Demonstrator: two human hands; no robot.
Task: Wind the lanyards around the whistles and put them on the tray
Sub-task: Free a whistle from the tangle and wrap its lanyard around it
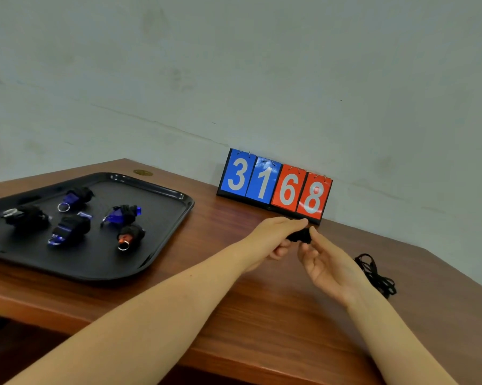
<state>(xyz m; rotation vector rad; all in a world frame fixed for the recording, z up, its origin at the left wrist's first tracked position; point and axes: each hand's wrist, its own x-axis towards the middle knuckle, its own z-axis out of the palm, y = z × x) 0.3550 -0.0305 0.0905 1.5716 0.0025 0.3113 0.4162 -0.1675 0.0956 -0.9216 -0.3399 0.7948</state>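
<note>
- The whistle (299,237) being wound sat between the two hands above the bench, showing only as a small black bundle; its body and colour were hidden by the wrapped lanyard and the fingers.
- The left hand (273,240) gripped the bundle, thumb on top and fingers curled beneath it.
- The right hand (326,262) met it from the other side, palm up, thumb and fingertips pinching the black bundle's edge; how much of the cord it held was hard to make out.
- Five wound whistles (120,215) lay apart on the black tray (162,240) at the left: three blue, one orange with a metal ring, and one at the far left so wrapped in black that its colour could not be told.
- A loose black lanyard (376,273) lay tangled on the bench just beyond the right wrist, partly hidden by the forearm; whether a whistle was attached could not be seen.
- The bench (262,307) was reddish-brown wood with a small brass disc (143,172) behind the tray.
- A flip scoreboard (274,184) stood against the pale, scuffed wall (234,79), reading 31 in blue and 68 in red.
</note>
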